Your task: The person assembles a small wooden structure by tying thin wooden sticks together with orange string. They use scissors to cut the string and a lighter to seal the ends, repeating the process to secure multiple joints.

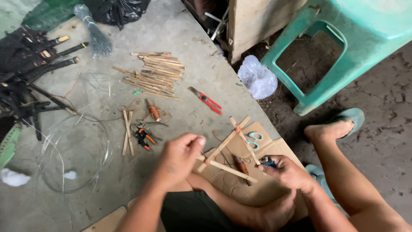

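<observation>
My left hand [179, 157] grips a small frame of bamboo sticks [229, 146] at its lower left joint, where the sticks are tied with orange thread. The frame forms a rough triangle with crossed ends and is held above a piece of cardboard [240, 182]. My right hand [286, 172] holds a small blue lighter [268, 161] right at the frame's lower right end. A spool of orange thread [241, 166] lies on the cardboard under the frame. Light blue scissors [255, 140] lie on the cardboard behind the frame.
On the concrete floor lie a pile of bamboo sticks [154, 75], a red cutter knife [206, 100], orange-handled pliers [143, 136], another thread spool [152, 111], clear line coils [73, 150] and black sticks [30, 68]. A green plastic stool [343, 47] and white bag [256, 77] stand right.
</observation>
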